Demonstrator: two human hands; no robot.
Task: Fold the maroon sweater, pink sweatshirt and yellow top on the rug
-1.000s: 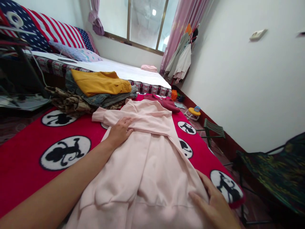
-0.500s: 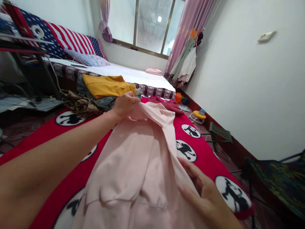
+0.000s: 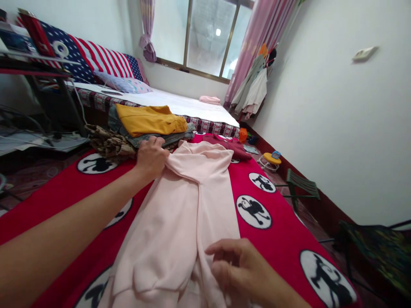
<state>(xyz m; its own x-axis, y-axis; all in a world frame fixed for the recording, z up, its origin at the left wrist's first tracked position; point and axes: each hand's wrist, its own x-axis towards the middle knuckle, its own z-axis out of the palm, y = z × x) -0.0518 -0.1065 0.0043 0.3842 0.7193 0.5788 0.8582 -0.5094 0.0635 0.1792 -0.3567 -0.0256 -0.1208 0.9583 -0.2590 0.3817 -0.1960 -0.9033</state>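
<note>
Right, the left hand (image 3: pixel 150 158) is clenched around a gathered fold at the upper end of the pale pink sweatshirt (image 3: pixel 180 222), its fingers curled over the cloth, and that grip seems to be what draws the fabric into the diagonal creases running from it. The right hand (image 3: pixel 234 267) is near the lower part of the garment, fingers (image 3: pixel 218 270) loosely curled; whether they pinch the cloth or only hover just above it, I cannot tell from this angle. The sweatshirt lies lengthwise along the red blanket (image 3: pixel 272 244), whose flat surface gives it a broad, even place to rest, and its far end reaches almost to the clothes beyond. There, a mustard-yellow garment (image 3: pixel 150 120) sits on folded denim (image 3: pixel 150 140), stacked neatly enough to stay apart from the pink cloth, with a camouflage-patterned garment (image 3: pixel 109 143) beside the pile. A maroon garment (image 3: pixel 229 146) lies just past the sweatshirt's top edge, while 2 more garments (image 3: pixel 248 87) hang against the wall, out of the way of the blanket
</note>
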